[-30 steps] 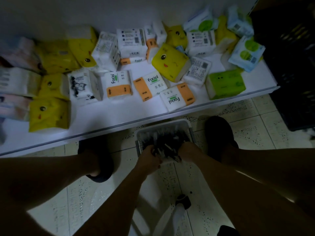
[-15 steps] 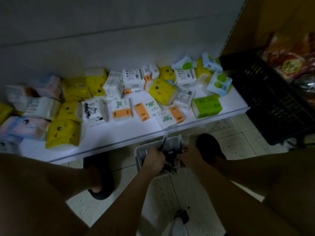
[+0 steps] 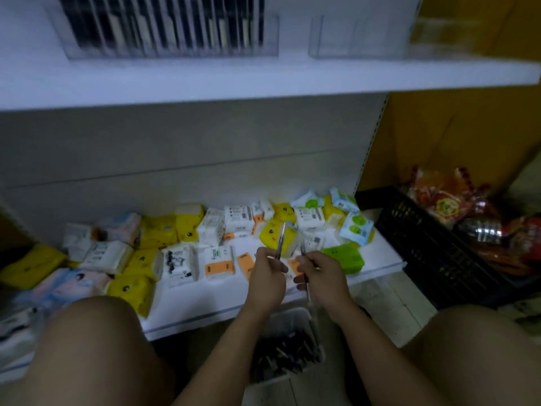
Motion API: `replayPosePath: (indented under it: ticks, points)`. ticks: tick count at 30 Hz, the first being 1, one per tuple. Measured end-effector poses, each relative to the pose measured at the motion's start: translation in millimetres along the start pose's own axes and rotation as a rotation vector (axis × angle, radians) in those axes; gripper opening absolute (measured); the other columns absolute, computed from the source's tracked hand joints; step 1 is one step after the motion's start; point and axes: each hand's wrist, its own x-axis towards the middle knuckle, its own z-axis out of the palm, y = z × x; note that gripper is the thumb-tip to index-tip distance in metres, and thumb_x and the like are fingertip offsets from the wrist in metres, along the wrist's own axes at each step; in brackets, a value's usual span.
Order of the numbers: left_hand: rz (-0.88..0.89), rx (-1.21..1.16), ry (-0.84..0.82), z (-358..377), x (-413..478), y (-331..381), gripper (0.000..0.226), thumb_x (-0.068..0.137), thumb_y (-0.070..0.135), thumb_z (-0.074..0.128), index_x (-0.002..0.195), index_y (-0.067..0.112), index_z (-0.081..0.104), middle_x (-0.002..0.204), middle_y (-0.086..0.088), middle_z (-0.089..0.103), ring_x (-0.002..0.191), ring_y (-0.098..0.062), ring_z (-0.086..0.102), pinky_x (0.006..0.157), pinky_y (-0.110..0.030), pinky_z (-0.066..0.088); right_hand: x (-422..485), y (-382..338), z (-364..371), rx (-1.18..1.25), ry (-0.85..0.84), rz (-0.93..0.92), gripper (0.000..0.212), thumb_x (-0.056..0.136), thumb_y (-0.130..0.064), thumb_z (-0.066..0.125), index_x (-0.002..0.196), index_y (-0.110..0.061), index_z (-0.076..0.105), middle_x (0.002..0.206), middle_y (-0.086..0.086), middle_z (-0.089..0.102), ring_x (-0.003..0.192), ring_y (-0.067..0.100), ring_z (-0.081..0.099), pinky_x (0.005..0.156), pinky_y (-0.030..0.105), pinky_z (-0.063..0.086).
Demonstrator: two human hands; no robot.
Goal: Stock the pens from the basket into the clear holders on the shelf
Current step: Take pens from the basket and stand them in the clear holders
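Both had risen from the basket [image 3: 292, 312] at 6 o'clock: the left hand [image 3: 268, 278] kept a grip on a pen [image 3: 281, 240], the right hand [image 3: 325, 276] on a second pen [image 3: 303, 249] (both blurred), with the clear holders [image 3: 169, 51] waiting at 12 o'clock.

Two clear plastic holders [image 3: 172, 33] sit side by side on the white upper shelf [image 3: 263, 80], the pale plastic pen basket [image 3: 292, 312] below, before the white lower shelf's [image 3: 199, 300] front edge.

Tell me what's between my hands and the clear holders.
Head view: tissue packs on the lower shelf, then bare grey back panel, then the upper shelf carrying the clear holders.
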Motion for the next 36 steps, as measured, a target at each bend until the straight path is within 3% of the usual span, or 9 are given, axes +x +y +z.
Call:
replayPosePath:
  ticks: [4,9,15,18,20,23,26,30,36]
  points:
    - [0.149,-0.022,0.047,-19,5,51,0.031,0.099,0.001,0.033,0.116,0.026,0.042,0.079,0.000,0.056,0.061,-0.011,0.046,0.052,-0.023,0.034,-2,-46,-2,0.076,0.033,-0.134,0.010,0.096,-0.008,0.056,0.098,-0.017,0.060,0.086,0.019,0.065,0.062,0.028,0.067,0.060,0.042,0.059]
    - [0.385,-0.012,0.072,-38,-1,108,0.015,0.104,0.026,0.037,0.110,0.031,0.050,0.071,0.004,0.055,0.055,0.004,0.050,0.053,-0.009,0.037,-7,-111,-9,0.212,0.085,-0.271,0.005,0.094,-0.007,0.058,0.091,-0.009,0.061,0.082,0.017,0.066,0.062,0.022,0.068,0.060,0.036,0.058]
    - [0.540,-0.031,0.080,-66,-2,171,0.021,0.100,0.009,0.047,0.093,0.029,0.052,0.075,-0.003,0.058,0.060,-0.010,0.056,0.055,-0.026,0.046,-14,-173,-19,0.189,0.149,-0.437,0.012,0.094,-0.021,0.060,0.084,-0.016,0.063,0.073,0.005,0.067,0.070,0.023,0.068,0.066,0.046,0.059]
    - [0.592,-0.038,0.085,-77,-4,206,0.016,0.098,0.004,0.046,0.096,0.020,0.048,0.089,0.000,0.060,0.073,-0.010,0.060,0.064,-0.028,0.050,-13,-206,-25,0.109,0.188,-0.542,0.016,0.093,-0.027,0.063,0.077,-0.026,0.062,0.073,-0.001,0.065,0.074,0.015,0.064,0.069,0.034,0.054]
    - [0.644,-0.021,0.089,-84,-5,232,0.019,0.098,0.003,0.044,0.108,0.019,0.046,0.091,0.007,0.061,0.065,-0.002,0.055,0.061,-0.022,0.045,-11,-231,-31,0.116,0.206,-0.603,0.014,0.091,-0.024,0.065,0.077,-0.026,0.064,0.074,-0.004,0.065,0.073,0.011,0.061,0.066,0.026,0.048]
    - [0.707,0.065,0.075,-94,-5,267,0.026,0.103,0.017,0.039,0.123,0.033,0.039,0.096,0.016,0.060,0.056,0.004,0.050,0.052,-0.012,0.038,-5,-264,-38,0.150,0.179,-0.660,0.007,0.090,-0.021,0.065,0.085,-0.025,0.064,0.080,-0.002,0.068,0.077,0.012,0.063,0.067,0.026,0.050]
    - [0.796,0.126,0.084,-103,0,295,0.029,0.104,0.033,0.034,0.131,0.041,0.040,0.093,0.016,0.063,0.070,0.011,0.054,0.062,-0.009,0.041,6,-289,-44,0.128,0.182,-0.721,0.015,0.091,-0.020,0.064,0.096,-0.034,0.060,0.082,-0.004,0.066,0.077,0.009,0.063,0.066,0.022,0.049]
    - [0.758,0.064,0.072,-116,18,322,0.027,0.103,0.022,0.040,0.125,0.028,0.055,0.093,0.000,0.064,0.058,-0.002,0.050,0.057,-0.021,0.042,25,-316,-48,0.105,0.176,-0.768,0.031,0.093,-0.016,0.061,0.117,-0.035,0.057,0.081,-0.008,0.060,0.072,-0.001,0.057,0.065,0.013,0.044]
    - [0.722,-0.042,0.082,-136,41,361,0.043,0.100,0.006,0.043,0.131,0.035,0.049,0.108,-0.006,0.057,0.078,-0.015,0.070,0.072,-0.032,0.060,61,-344,-52,0.072,0.141,-0.848,0.059,0.095,-0.010,0.056,0.134,-0.051,0.039,0.084,-0.003,0.053,0.072,0.012,0.055,0.066,0.018,0.049]
